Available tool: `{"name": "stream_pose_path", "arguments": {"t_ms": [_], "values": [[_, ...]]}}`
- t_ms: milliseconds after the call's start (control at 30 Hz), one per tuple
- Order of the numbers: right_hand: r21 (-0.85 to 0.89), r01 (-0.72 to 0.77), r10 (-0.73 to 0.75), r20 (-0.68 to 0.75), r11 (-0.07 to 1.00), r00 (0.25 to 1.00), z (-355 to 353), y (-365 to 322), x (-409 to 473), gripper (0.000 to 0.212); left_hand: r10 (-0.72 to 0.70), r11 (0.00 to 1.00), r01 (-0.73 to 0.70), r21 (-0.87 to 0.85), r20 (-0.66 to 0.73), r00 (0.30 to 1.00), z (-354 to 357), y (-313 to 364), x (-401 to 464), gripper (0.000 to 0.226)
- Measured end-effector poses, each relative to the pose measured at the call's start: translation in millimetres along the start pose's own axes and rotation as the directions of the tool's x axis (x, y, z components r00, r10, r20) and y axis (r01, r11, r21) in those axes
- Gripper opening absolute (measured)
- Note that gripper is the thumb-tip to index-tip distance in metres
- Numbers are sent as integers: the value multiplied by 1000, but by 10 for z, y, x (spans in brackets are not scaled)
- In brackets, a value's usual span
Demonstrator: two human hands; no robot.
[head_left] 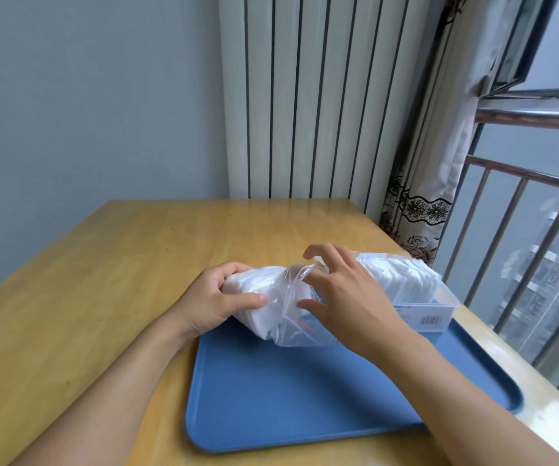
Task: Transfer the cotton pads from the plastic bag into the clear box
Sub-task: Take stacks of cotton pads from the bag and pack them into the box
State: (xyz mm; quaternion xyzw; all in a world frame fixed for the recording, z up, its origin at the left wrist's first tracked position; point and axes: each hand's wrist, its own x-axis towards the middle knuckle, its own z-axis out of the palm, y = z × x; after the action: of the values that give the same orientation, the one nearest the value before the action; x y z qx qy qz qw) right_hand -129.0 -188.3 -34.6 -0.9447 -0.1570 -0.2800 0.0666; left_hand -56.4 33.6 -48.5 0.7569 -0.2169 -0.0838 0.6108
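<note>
Left hand [209, 302] grip curled round closed end of plastic bag [273, 306], thumb on top, bag lifted and tilted over blue tray [305, 391]. Cotton pads [254, 287] bunched inside bag, white stack. Right hand [348, 297] at bag's open mouth, fingers spread and bent, fingertips touching the loose plastic; can't tell if it pinches anything. Clear box [439, 307] sits on tray's far right corner, just beside bag mouth, already holding a row of pads. Tray on wooden tabletop [103, 264].

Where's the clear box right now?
In the head view, the clear box sits on the blue tray's far right corner, just beyond the right hand.
</note>
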Motion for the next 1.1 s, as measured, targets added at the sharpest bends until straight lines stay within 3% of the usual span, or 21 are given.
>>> {"name": "stream_pose_path", "arguments": {"t_ms": [167, 300, 567, 900, 1100], "values": [[29, 95, -95, 0, 995, 995, -44, -9, 21, 23, 16, 999, -15, 52, -7, 1000, 37, -40, 18, 70], [-13, 28, -27, 22, 1000, 999, -11, -53, 7, 33, 7, 999, -5, 50, -43, 999, 29, -59, 38, 66], [0, 109, -108, -78, 994, 991, 58, -84, 34, 18, 42, 992, -23, 120, -163, 986, 107, -83, 44, 51], [-32, 84, -85, -30, 996, 996, 46, -71, 23, 20, -17, 987, 34, 157, -114, 993, 65, -94, 54, 78], [-20, 107, -106, 21, 994, 994, 85, -59, 41, 19, -13, 979, 45, 198, -157, 987, 86, -78, 58, 55]]}}
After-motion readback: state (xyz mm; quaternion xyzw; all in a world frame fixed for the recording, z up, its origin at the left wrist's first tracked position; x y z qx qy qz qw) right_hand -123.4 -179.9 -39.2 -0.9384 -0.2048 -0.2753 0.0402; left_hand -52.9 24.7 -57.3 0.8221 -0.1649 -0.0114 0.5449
